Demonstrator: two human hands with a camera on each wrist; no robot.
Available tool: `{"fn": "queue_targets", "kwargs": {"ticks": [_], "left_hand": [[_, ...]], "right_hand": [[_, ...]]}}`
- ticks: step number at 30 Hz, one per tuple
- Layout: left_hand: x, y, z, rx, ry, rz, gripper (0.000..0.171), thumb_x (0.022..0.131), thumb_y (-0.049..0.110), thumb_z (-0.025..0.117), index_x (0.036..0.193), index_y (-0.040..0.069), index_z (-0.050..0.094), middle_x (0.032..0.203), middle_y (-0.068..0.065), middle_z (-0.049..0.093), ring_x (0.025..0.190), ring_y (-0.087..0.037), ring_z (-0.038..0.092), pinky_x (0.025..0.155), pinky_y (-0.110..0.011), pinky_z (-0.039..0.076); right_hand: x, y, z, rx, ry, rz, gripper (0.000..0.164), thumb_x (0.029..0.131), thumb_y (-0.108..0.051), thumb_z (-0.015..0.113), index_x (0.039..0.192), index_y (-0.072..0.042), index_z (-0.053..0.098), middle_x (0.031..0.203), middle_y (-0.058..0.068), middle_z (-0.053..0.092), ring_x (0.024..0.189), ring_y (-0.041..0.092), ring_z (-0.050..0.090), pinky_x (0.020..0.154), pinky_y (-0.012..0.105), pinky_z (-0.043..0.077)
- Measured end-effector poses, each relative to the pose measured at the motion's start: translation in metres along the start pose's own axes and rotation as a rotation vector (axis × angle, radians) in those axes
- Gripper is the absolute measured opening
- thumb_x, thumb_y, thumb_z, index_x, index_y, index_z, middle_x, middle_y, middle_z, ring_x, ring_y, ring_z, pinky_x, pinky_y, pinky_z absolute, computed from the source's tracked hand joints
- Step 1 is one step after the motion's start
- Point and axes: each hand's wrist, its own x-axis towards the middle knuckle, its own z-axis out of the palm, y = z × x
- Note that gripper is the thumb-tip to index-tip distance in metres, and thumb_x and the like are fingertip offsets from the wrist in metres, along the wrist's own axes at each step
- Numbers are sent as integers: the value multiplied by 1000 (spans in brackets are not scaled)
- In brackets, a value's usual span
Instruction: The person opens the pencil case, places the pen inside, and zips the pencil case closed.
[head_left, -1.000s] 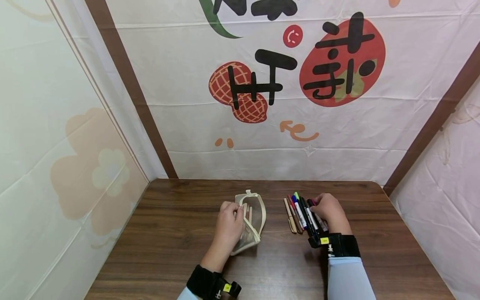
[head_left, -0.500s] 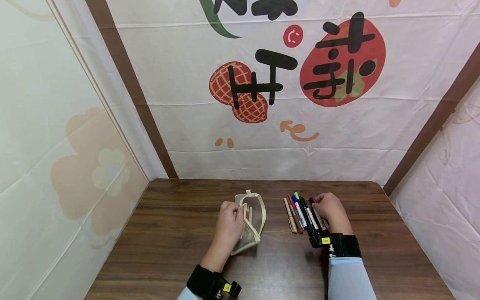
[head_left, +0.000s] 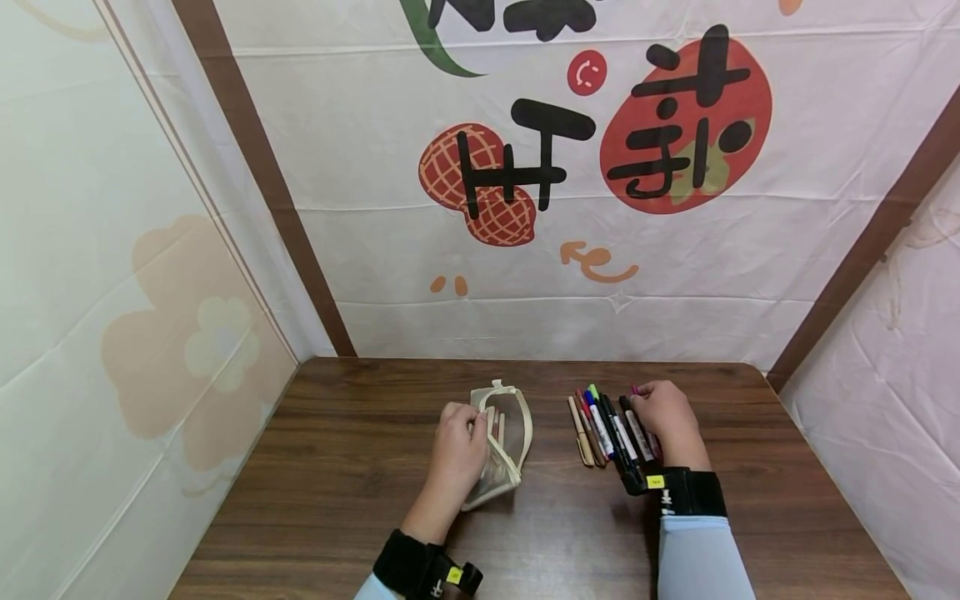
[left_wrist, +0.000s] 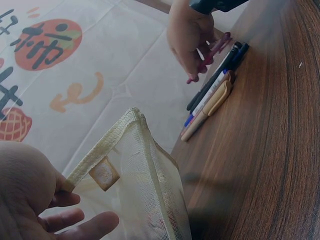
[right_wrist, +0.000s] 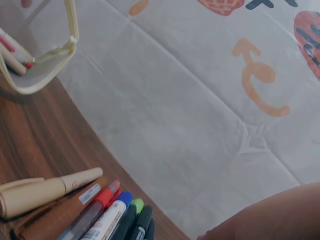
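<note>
My left hand point(head_left: 459, 440) pinches the rim of a cream mesh pouch point(left_wrist: 155, 180), which stands with its mouth spread on the table. A few pens point(right_wrist: 12, 59) show inside it in the right wrist view. To the right lies a row of pens and markers, with a beige pen point(head_left: 579, 429) at its left end and a white marker with blue ends point(head_left: 598, 425) further along. At the row's right end my right hand point(head_left: 670, 421) pinches a magenta pen point(left_wrist: 218, 48), seen tilted in the left wrist view. The fingers hide part of it.
The brown wooden table point(head_left: 330, 467) ends in a straight back edge just beyond the pouch and pens. Behind it hangs a white printed cloth point(head_left: 525, 325); further cloth walls stand at left and right.
My right hand has shifted slightly right and back with the magenta pen, apart from the neighbouring black-capped pen. My left hand and the pouch have stayed still.
</note>
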Motion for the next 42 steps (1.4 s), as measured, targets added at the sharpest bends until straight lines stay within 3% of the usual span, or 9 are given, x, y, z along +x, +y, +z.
{"fn": "queue_targets", "kwargs": {"ticks": [4, 7, 14, 20, 25, 34, 38, 42], "left_hand": [[0, 0, 0, -4, -9, -8, 22, 109, 10, 67, 91, 0, 76, 109, -17, 67, 99, -31, 69, 95, -51, 60], [0, -1, 0, 2, -6, -4, 21, 109, 8, 67, 91, 0, 76, 109, -17, 67, 97, -30, 68, 93, -50, 60], [0, -2, 0, 9, 0, 0, 20, 107, 7, 68, 89, 1, 75, 107, -15, 67, 94, -26, 67, 90, -47, 59], [-1, -2, 0, 8, 4, 4, 19, 107, 6, 68, 90, 1, 75, 107, -15, 67, 95, -26, 68, 90, -47, 59], [-1, -1, -1, 5, 5, 6, 19, 106, 6, 68, 90, 1, 75, 107, -16, 67, 96, -28, 69, 92, -49, 60], [-1, -1, -1, 4, 5, 7, 19, 107, 7, 69, 90, 1, 76, 106, -14, 67, 95, -25, 67, 90, -47, 59], [-1, 0, 0, 0, 4, 4, 19, 107, 7, 69, 90, 1, 76, 107, -15, 67, 95, -26, 67, 91, -48, 59], [0, 0, 0, -3, 4, 6, 18, 106, 6, 69, 90, 1, 76, 107, -15, 67, 97, -27, 68, 93, -51, 60]], "right_hand": [[0, -5, 0, 48, 31, -37, 46, 114, -27, 62, 145, 7, 70, 148, 34, 68, 129, 48, 69, 111, 66, 56], [0, -10, 2, 91, 68, -79, 45, 113, -27, 63, 143, 6, 71, 142, 33, 72, 125, 46, 71, 107, 63, 58], [-3, -31, 11, 262, 109, -131, 46, 114, -26, 67, 149, 4, 69, 125, 25, 76, 101, 31, 72, 80, 38, 59], [-6, -47, 22, 405, 126, -152, 50, 112, -27, 71, 156, -4, 64, 119, 20, 80, 102, 31, 75, 77, 29, 56], [-7, -57, 33, 462, 137, -173, 52, 112, -27, 73, 159, -9, 61, 115, 16, 84, 98, 27, 76, 79, 29, 56], [-16, -81, 59, 622, 77, -173, 49, 109, -20, 78, 153, -9, 60, 113, 17, 84, 97, 48, 82, 82, 46, 69], [-17, -90, 75, 674, 67, -187, 46, 105, -16, 82, 147, -6, 64, 112, 19, 83, 92, 42, 84, 87, 54, 70], [-18, -99, 94, 733, 24, -214, 43, 102, -9, 84, 141, -3, 66, 105, 18, 84, 80, 29, 84, 84, 56, 70]]}}
